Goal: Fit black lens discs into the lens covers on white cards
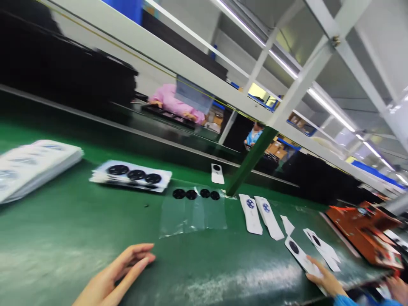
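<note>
My left hand [121,276] hovers at the lower left over the green tabletop, fingers and thumb slightly apart with nothing between them. My right hand is out of view. Ahead of my left hand, clear plastic sheets or bags [194,216] lie flat, with several black round pieces [191,194] along their far edge. Behind these, to the left, is a stack of white cards [164,178] with black discs [136,174] on top. A larger stack of white printed sheets or packs [60,155] sits at the far left.
At right, a hand [327,278] in a blue sleeve, seemingly a co-worker's, grips a white strip [301,257]. Two white strips [251,219] lie nearer the centre. A green post [253,163] rises from the bench. A person in pink [172,100] works opposite.
</note>
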{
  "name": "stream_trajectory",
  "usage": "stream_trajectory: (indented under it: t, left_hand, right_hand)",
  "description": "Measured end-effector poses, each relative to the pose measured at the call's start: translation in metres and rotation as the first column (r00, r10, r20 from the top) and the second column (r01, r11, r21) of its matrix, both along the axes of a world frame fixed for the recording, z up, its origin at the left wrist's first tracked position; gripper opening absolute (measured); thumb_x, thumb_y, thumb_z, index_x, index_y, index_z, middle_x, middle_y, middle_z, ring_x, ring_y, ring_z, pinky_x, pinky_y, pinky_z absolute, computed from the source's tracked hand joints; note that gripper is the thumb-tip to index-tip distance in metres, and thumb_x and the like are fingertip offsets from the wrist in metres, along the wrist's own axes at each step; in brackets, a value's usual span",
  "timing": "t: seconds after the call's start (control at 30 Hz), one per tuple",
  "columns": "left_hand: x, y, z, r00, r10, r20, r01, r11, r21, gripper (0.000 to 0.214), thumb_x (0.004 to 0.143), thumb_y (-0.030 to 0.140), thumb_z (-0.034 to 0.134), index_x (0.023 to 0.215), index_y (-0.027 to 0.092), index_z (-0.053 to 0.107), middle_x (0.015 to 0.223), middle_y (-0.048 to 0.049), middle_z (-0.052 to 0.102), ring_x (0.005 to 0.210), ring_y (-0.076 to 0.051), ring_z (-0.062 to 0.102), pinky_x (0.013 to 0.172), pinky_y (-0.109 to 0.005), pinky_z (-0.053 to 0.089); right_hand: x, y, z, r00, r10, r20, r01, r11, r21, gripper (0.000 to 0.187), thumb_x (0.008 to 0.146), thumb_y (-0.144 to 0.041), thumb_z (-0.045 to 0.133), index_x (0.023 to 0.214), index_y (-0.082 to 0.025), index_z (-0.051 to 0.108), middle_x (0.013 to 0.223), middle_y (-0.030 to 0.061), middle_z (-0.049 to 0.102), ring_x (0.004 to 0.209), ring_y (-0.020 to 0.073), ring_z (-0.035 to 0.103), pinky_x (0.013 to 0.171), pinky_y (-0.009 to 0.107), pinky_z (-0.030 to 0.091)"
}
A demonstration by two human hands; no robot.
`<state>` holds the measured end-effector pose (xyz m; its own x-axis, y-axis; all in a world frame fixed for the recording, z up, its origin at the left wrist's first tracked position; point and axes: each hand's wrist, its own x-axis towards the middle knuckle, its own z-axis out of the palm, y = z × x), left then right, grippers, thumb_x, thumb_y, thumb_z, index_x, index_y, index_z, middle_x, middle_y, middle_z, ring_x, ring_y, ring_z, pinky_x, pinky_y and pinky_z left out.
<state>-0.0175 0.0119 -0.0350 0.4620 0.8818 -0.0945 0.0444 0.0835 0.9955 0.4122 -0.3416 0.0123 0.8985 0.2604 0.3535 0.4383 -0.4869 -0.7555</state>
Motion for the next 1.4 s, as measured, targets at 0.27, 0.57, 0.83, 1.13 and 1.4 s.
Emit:
stream_trajectory:
  t: [0.27, 0.57, 0.83, 1.13, 1.4]
  left_hand:
    - [-0.005, -0.007, 0.026, 0.983, -0.12, -0.141, 0.138, 0.983, 0.125, 0.042, 0.074, 0.059, 0.05, 0.093, 0.023, 0.062, 0.088, -0.0011, 0.071, 0.086, -0.022, 0.066, 0.081, -0.029, 0.05]
    - [-0.005, -0.012, 0.026, 0.958, -0.18, -0.222, 0.245, 0.919, 0.309, 0.028, 0.085, 0.043, 0.042, 0.093, 0.022, 0.058, 0.09, -0.0007, 0.068, 0.082, -0.017, 0.063, 0.079, -0.026, 0.047]
    - [-0.008, -0.016, 0.027, 0.967, -0.17, -0.188, 0.222, 0.928, 0.301, 0.026, 0.084, 0.039, 0.043, 0.094, 0.02, 0.058, 0.088, -0.0019, 0.067, 0.085, -0.017, 0.062, 0.079, -0.026, 0.047]
    - [-0.006, -0.015, 0.03, 0.964, -0.16, -0.21, 0.216, 0.936, 0.279, 0.025, 0.084, 0.037, 0.044, 0.091, 0.018, 0.059, 0.085, -0.0019, 0.069, 0.082, -0.016, 0.063, 0.076, -0.024, 0.047]
    - [-0.004, -0.011, 0.033, 0.968, -0.136, -0.21, 0.184, 0.956, 0.229, 0.027, 0.084, 0.04, 0.047, 0.091, 0.018, 0.061, 0.084, -0.0019, 0.068, 0.08, -0.016, 0.062, 0.072, -0.022, 0.047]
  right_hand:
    - [0.07, 0.016, -0.005, 0.992, 0.122, 0.017, -0.107, 0.921, -0.374, 0.057, 0.043, -0.054, 0.068, 0.09, -0.02, 0.066, 0.116, 0.02, 0.063, 0.121, 0.0446, 0.046, 0.103, 0.054, 0.033]
    - [-0.143, 0.208, -0.019, 0.583, 0.8, 0.14, -0.682, 0.576, -0.451, 0.035, 0.088, -0.039, 0.05, 0.119, -0.026, 0.059, 0.134, 0.0062, 0.054, 0.126, 0.025, 0.046, 0.104, 0.047, 0.039]
    - [-0.218, 0.265, -0.046, 0.385, 0.895, 0.224, -0.734, 0.444, -0.515, 0.03, 0.089, -0.026, 0.053, 0.118, -0.023, 0.058, 0.13, 0.0059, 0.058, 0.123, 0.0234, 0.047, 0.1, 0.044, 0.041]
    - [-0.227, 0.285, -0.053, 0.335, 0.894, 0.298, -0.692, 0.448, -0.566, 0.035, 0.088, -0.024, 0.054, 0.122, -0.022, 0.056, 0.13, 0.0072, 0.058, 0.116, 0.0266, 0.054, 0.091, 0.043, 0.046]
    - [-0.219, 0.306, -0.058, 0.229, 0.907, 0.353, -0.763, 0.393, -0.514, 0.039, 0.088, -0.029, 0.053, 0.126, -0.023, 0.05, 0.131, 0.0079, 0.056, 0.117, 0.0257, 0.054, 0.09, 0.04, 0.048]
